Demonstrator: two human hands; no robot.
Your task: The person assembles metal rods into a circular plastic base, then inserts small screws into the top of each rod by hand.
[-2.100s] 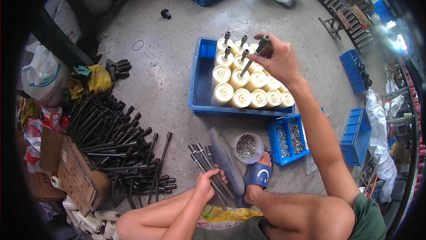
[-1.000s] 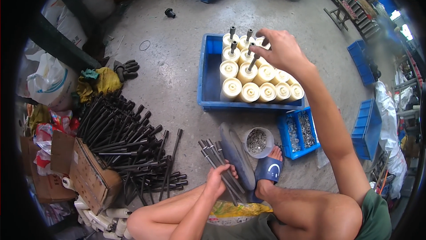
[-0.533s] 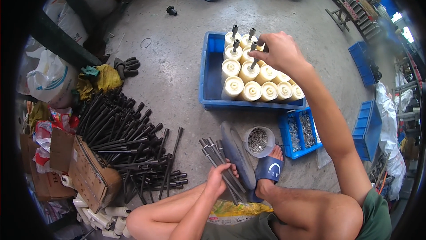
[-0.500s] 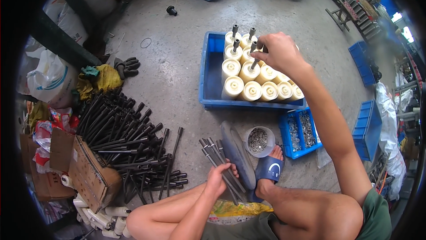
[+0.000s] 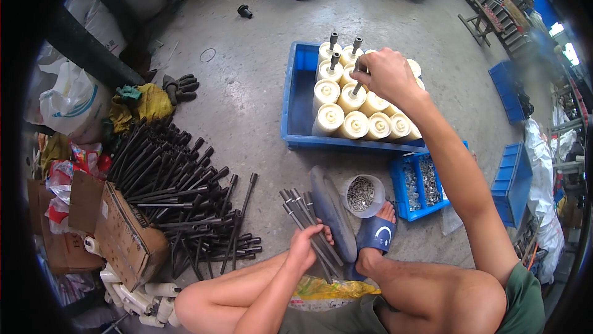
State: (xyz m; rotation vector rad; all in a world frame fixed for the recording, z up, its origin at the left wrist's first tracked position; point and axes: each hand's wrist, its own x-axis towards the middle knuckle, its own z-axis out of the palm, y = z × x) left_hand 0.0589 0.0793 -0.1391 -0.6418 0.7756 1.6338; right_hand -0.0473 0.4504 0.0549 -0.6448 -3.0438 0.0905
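My right hand (image 5: 389, 76) reaches over a blue crate (image 5: 346, 143). Its fingers close round a dark rod (image 5: 357, 87) that stands in the top of one cream plastic cylinder (image 5: 353, 100). Several cream cylinders (image 5: 354, 125) fill the crate in rows, their round tops facing up. At the back left, short dark rods (image 5: 334, 60) stick up from some of them; my right hand hides others. Low in front of me, my left hand (image 5: 307, 246) grips a bundle of dark metal rods (image 5: 298, 209), slanting up to the left.
A tub of small metal pins (image 5: 361, 194) sits beside my slippered foot (image 5: 375, 235). Right of it lies a divided blue tray (image 5: 407, 186) of small parts. Left are a heap of black rods (image 5: 173, 179), a cardboard box (image 5: 126, 235) and gloves (image 5: 179, 88). More blue crates (image 5: 511, 179) stand right.
The rod at my right fingers now stands more upright in its cylinder. My left hand keeps its bundle almost still. The whole view has shifted slightly.
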